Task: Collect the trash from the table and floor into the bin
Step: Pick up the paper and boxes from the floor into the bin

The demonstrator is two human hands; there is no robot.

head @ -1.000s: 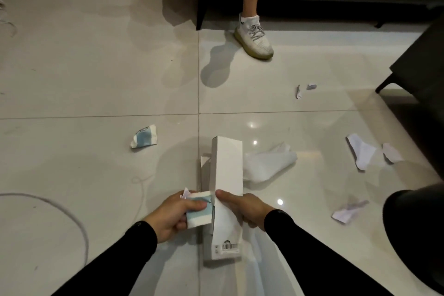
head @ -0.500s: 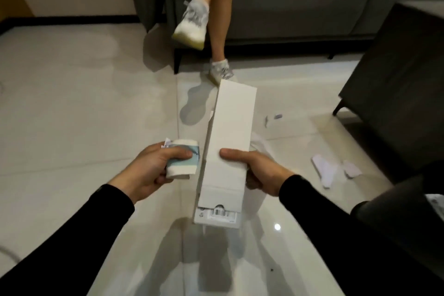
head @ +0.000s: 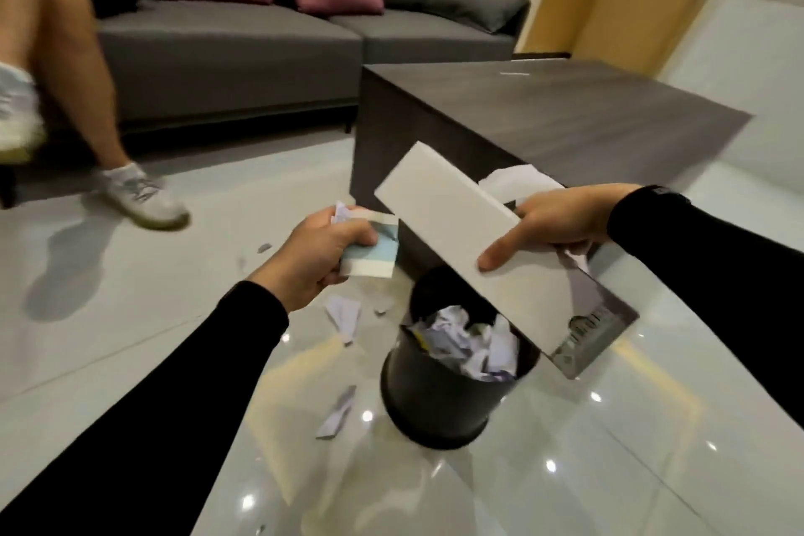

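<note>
My right hand (head: pixel 550 226) grips a long white cardboard box (head: pixel 474 239), tilted with its barcode end low over the rim of the black bin (head: pixel 435 400). White tissue (head: pixel 517 181) sticks out behind that hand. My left hand (head: pixel 319 250) is closed on a folded white and light-blue paper (head: pixel 374 259), held to the left of the bin and above the floor. The bin stands on the glossy floor and holds several crumpled papers (head: pixel 465 339).
Paper scraps lie on the floor left of the bin: one scrap (head: pixel 343 313) beyond it and a nearer scrap (head: pixel 337 413). A dark wooden table (head: pixel 565 118) stands right behind the bin. A seated person's leg and shoe (head: pixel 139 196) are at the left, before a grey sofa (head: pixel 243 52).
I lifted the white box off the floor and swung both hands to the right. The box now tilts over the bin, and the view has turned toward the table and sofa.
</note>
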